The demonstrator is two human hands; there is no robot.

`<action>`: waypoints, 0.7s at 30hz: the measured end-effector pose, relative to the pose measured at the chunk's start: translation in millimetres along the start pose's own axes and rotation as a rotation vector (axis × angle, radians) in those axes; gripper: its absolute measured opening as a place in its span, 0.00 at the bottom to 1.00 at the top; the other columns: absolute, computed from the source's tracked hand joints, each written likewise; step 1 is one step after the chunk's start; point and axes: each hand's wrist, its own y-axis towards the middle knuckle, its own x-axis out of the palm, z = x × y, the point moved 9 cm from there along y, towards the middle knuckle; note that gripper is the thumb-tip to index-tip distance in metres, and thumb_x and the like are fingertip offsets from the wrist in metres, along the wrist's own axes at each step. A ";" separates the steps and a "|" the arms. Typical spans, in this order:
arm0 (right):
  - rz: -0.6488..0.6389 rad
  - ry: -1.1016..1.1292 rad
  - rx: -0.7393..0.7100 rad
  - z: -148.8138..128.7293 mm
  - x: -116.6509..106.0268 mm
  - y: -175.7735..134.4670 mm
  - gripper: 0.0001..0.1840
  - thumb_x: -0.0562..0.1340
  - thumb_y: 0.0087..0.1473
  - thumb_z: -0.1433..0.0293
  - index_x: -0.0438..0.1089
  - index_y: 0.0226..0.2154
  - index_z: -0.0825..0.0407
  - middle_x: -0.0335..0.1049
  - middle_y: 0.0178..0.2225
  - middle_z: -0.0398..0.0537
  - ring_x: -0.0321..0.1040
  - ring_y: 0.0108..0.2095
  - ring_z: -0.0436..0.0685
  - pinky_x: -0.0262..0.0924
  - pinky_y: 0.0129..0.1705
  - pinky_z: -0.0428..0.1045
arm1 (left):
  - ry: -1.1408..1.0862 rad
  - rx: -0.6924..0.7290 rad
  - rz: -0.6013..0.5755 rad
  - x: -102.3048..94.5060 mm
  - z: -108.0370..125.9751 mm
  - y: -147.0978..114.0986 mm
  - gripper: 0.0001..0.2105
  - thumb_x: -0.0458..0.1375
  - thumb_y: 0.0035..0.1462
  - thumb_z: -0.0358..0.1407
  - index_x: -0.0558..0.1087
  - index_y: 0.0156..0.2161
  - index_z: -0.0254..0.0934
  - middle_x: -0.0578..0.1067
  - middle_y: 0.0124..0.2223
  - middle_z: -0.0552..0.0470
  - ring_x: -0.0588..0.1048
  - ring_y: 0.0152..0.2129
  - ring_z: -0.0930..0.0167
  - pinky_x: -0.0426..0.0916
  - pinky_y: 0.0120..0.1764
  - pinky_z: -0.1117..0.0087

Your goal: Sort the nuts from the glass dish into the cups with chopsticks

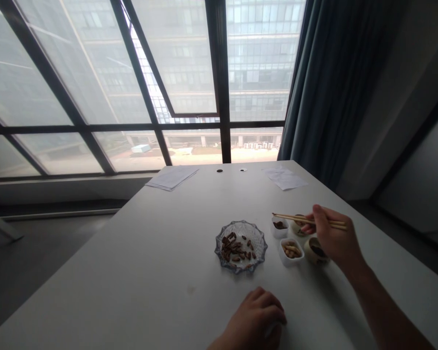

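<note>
My right hand (332,233) is closed around a pair of wooden chopsticks (292,217). Their tips are close together above a small white square cup (279,233) of dark pieces; whether they pinch anything is too small to tell. Nearer me, another white cup (291,261) holds tan, peanut-like pieces. Two round pale containers, one partly behind my fingers (299,228) and one below my wrist (316,260), contain dark stuff. A scalloped glass bowl (261,260) with brown, date-like pieces (237,250) stands to the left. My left hand (257,313) lies on the table, fingers curled, with nothing seen in it.
The white table (160,243) reaches to the windows. Paper sheets lie at its far left (173,178) and far right (284,178). Two round holes (219,171) are near the far edge. A dark blue curtain (324,97) hangs at the right.
</note>
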 end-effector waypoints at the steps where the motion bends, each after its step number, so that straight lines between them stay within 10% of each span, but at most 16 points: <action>1: 0.004 -0.035 -0.003 1.5 -5.0 3.7 0.33 0.63 0.59 0.39 0.77 0.27 0.52 0.77 0.20 0.51 0.76 0.20 0.59 0.71 0.24 0.49 | -0.007 0.004 0.006 -0.2 0.0 -0.2 0.17 0.66 0.49 0.23 0.76 0.43 0.43 0.81 0.48 0.56 0.75 0.44 0.68 0.69 0.51 0.71; 12: -0.157 0.006 -0.030 -5.3 10.0 -2.6 0.27 0.66 0.61 0.44 0.78 0.30 0.51 0.82 0.27 0.52 0.82 0.28 0.62 0.76 0.30 0.51 | -0.042 -0.017 0.012 -7.6 8.4 0.0 0.17 0.64 0.49 0.21 0.76 0.43 0.43 0.81 0.47 0.55 0.75 0.44 0.68 0.69 0.50 0.70; 21: -0.474 0.168 0.046 17.0 96.3 -51.0 0.31 0.63 0.61 0.40 0.76 0.30 0.51 0.80 0.26 0.51 0.82 0.28 0.62 0.77 0.30 0.51 | -0.044 -0.033 -0.007 -12.4 13.4 1.2 0.16 0.63 0.51 0.22 0.76 0.43 0.42 0.81 0.47 0.54 0.74 0.45 0.67 0.69 0.52 0.70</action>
